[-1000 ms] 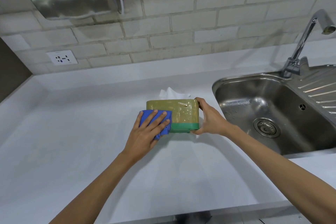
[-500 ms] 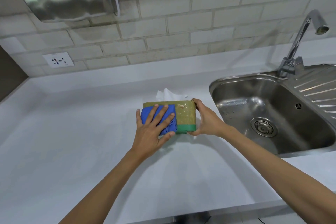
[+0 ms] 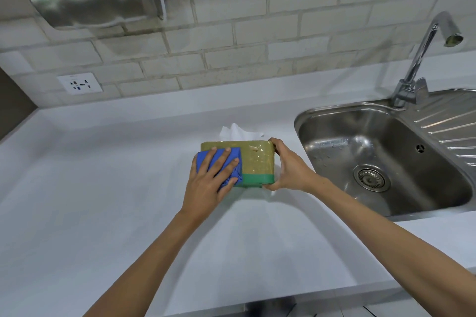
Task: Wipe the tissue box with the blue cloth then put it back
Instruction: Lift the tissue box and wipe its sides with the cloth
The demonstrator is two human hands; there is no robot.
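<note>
The box (image 3: 257, 162) stands on the counter (image 3: 103, 201) left of the sink (image 3: 381, 162), a tissue (image 3: 239, 132) poking from its top. The left hand (image 3: 208, 183), fingers spread flat, presses the cloth (image 3: 231, 165) against its near face; the right hand (image 3: 288, 167) clasps its right end, fingers curled round the corner

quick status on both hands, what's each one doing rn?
Left hand: fingers spread flat, pressing the blue cloth against the tissue box front.
Right hand: closed on the box's right end.
</note>
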